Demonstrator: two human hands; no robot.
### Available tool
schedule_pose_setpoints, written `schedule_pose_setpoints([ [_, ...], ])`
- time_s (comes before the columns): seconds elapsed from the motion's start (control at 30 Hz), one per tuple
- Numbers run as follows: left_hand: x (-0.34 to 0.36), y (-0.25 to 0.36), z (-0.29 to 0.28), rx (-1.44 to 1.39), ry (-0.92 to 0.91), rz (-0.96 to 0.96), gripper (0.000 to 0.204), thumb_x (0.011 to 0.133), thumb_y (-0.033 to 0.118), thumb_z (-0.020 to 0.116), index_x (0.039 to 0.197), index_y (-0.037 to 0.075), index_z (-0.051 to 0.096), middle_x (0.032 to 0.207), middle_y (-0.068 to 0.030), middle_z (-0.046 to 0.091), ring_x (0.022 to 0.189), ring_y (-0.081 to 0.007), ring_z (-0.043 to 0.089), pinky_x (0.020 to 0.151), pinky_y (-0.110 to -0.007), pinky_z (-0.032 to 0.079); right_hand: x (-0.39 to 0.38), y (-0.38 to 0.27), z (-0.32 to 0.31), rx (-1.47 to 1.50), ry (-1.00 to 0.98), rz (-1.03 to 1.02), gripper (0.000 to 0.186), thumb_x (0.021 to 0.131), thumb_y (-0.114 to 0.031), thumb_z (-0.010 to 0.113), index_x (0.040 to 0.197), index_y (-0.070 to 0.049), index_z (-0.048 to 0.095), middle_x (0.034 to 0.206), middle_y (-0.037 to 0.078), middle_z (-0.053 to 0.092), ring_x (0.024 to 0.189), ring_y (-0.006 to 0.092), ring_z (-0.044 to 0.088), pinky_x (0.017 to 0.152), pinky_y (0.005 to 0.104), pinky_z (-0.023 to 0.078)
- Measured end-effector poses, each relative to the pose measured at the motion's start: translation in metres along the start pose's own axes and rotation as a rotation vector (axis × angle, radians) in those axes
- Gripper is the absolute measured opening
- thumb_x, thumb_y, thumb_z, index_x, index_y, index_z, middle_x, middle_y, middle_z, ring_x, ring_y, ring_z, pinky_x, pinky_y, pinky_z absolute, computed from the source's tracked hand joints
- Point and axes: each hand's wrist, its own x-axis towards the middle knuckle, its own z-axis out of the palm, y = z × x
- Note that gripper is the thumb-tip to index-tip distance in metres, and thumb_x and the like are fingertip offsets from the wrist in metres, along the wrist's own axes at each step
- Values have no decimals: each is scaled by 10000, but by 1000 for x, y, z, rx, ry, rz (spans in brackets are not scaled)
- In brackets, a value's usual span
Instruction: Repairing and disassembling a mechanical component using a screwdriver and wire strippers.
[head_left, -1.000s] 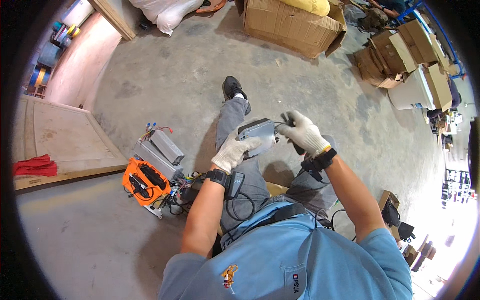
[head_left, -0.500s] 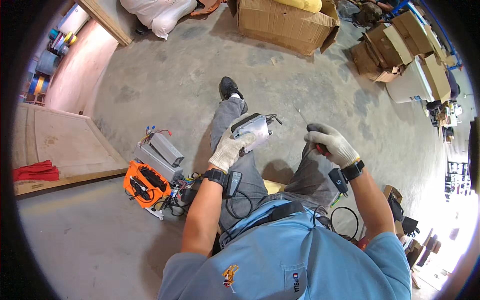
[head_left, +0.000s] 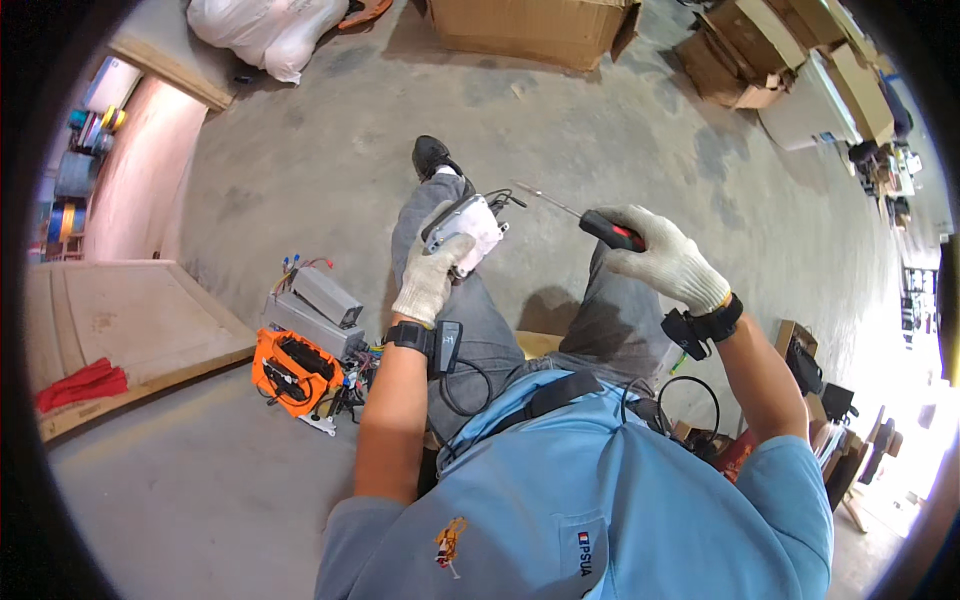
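My gloved left hand (head_left: 437,270) is closed around a silvery metal box-shaped device (head_left: 474,232) with a dark edge, held above my left thigh. Short black cables (head_left: 506,199) stick out of its far end. In my gloved right hand (head_left: 665,258) is a screwdriver (head_left: 611,230) with a black and red handle. Its thin shaft points up and left, toward the device, and its tip is apart from the device, out beyond the cables. The fingers of my left hand partly cover the device.
To my left on the floor lie grey metal boxes (head_left: 318,308) with wires and an orange housing (head_left: 292,372) with black parts. Farther left, a red cloth (head_left: 82,385) rests on a wooden panel (head_left: 140,310). Cardboard boxes (head_left: 530,32) and a white bucket (head_left: 808,105) stand ahead.
The screwdriver has swung from pointing steeply up to lying slantwise toward the device, and my right hand has turned with it. My left hand has shifted the device slightly left and tilted it.
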Motion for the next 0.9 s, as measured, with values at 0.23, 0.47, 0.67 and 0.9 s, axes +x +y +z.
schedule_pose_setpoints([
  [0.23, -1, -5, 2, 55, 14, 1, 749, 873, -30, 780, 1553, 66, 483, 1416, -118, 631, 1236, -219, 649, 1033, -337, 561, -10, 3, 8, 127, 73, -42, 551, 836, -227, 751, 1365, -94, 670, 1118, 160, 733, 1016, 285, 709, 932, 378, 548],
  [0.47, -1, -10, 0, 215, -24, 35, 765, 862, -25, 797, 1556, 55, 484, 1420, -102, 641, 1256, -198, 634, 1059, -323, 526, -8, 9, 25, 156, 45, -65, 523, 843, -190, 763, 1349, -90, 673, 1106, 151, 719, 1002, 287, 700, 927, 385, 545],
  [0.67, -1, -10, 4, 191, -16, 20, 756, 858, -6, 812, 1544, 55, 502, 1423, -101, 641, 1258, -192, 632, 1063, -324, 522, -3, 11, 32, 163, 63, -113, 507, 860, -159, 767, 1350, -71, 671, 1015, 108, 672, 918, 218, 637, 891, 347, 522],
  [0.9, -6, -1, 9, 330, -13, 60, 755, 851, 23, 822, 1537, 46, 509, 1419, -101, 647, 1249, -188, 635, 1068, -320, 516, 0, 11, 34, 176, 49, -116, 517, 853, -156, 771, 1354, -74, 669, 1017, 113, 663, 931, 227, 641, 895, 354, 521],
])
